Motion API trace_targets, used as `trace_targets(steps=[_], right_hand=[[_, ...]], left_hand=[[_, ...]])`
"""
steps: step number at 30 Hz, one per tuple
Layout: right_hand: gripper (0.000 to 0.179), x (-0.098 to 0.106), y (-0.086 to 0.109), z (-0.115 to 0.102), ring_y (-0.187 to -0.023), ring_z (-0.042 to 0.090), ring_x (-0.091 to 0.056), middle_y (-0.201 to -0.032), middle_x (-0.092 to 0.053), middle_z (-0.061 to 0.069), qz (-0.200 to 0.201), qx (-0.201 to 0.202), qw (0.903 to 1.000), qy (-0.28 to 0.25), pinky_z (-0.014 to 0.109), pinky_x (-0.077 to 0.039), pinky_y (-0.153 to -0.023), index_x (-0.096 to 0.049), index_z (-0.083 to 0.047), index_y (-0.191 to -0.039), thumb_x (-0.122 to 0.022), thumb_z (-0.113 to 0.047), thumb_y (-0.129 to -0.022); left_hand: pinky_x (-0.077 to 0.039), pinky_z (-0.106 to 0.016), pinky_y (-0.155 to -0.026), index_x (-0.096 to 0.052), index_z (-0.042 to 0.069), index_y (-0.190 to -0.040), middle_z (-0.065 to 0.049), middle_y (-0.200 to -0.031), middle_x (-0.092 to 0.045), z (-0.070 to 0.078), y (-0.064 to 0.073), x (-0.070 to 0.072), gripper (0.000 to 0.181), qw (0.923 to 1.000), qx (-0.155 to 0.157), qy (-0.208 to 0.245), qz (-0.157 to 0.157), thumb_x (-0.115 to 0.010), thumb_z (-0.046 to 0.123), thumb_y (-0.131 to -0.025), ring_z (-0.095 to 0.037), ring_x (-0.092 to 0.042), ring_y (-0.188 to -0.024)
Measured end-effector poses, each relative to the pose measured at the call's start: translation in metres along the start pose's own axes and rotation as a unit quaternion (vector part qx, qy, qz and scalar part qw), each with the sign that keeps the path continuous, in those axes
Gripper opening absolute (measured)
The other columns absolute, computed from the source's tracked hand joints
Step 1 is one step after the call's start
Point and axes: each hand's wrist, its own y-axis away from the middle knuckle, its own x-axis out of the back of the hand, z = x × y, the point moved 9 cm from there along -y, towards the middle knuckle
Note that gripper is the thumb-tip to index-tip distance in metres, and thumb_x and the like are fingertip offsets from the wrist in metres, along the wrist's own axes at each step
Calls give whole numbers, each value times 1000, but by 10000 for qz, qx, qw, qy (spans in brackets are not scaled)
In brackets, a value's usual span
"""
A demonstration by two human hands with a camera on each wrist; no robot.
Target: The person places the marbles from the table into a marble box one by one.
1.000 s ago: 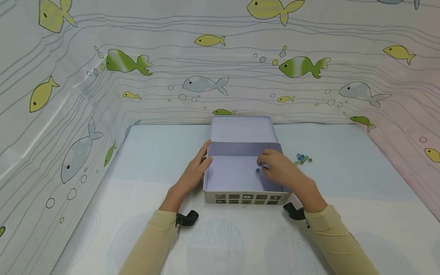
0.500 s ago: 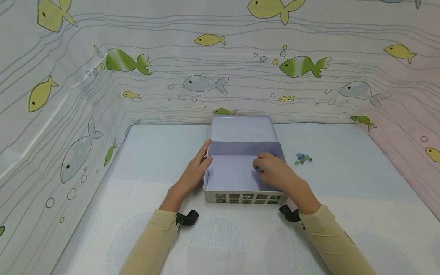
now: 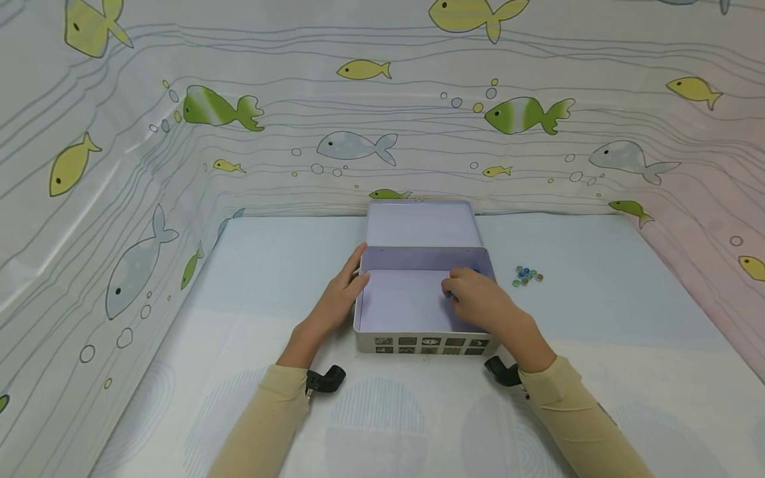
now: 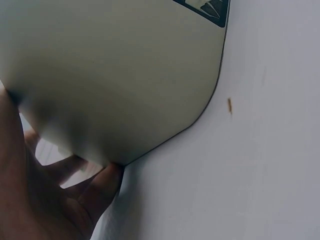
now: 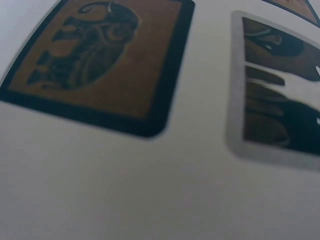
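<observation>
Right fingers (image 3: 450,287) curled inside smooth rectangular box (image 3: 400,300), round glassy marbles (image 3: 524,274)

Two hands (image 3: 337,295) (image 3: 483,300), one box (image 3: 400,302), at least six marbles (image 3: 526,272)

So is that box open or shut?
The box is open: its lid is swung back behind it, and the right hand is inside.

Smooth box (image 3: 406,302), seemingly painted metal; glossy, glass-like marbles (image 3: 526,273); matt cloth sleeves (image 3: 263,418); wall sheet (image 3: 418,149) with a plastic sheen; smooth tabletop (image 3: 275,272).
</observation>
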Motion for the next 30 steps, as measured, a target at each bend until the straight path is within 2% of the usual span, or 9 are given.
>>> trace_targets(steps=[9,22,26,30], right_hand=[[16,1,1,0,-76,14,-55,-88,-64,3,59,54,9999,75,28,-50,-66,-76,-7,-96,-72,2,-83],[18,9,0,2,-89,22,-62,-94,-66,6,165,52,9997,-188,35,-55,-77,-74,-5,-97,-69,4,-82],[20,12,1,5,-94,23,-63,-98,-66,6,109,-70,9995,-299,37,-55,-80,-74,-5,-100,-67,3,-83],[20,17,3,10,-95,23,-62,-100,-66,6,118,-198,9989,-419,37,-55,-80,-74,-5,-102,-65,2,-86]], left_hand=[[-28,-54,-121,-11,36,-160,10,-166,-19,0,0,-2,62,10000,-6,5,-9,-38,42,-105,-25,-25,-153],[-27,-55,-121,-11,40,-159,10,-166,-19,-1,0,0,61,10000,54,-13,12,-38,46,-105,-25,-24,-153],[-26,-53,-122,-10,44,-158,12,-166,-18,-1,0,0,60,10000,78,11,-6,-39,44,-105,-24,-23,-153],[-25,-53,-122,-10,43,-158,12,-166,-18,-2,0,0,60,10000,74,17,-7,-39,43,-105,-24,-23,-154]])
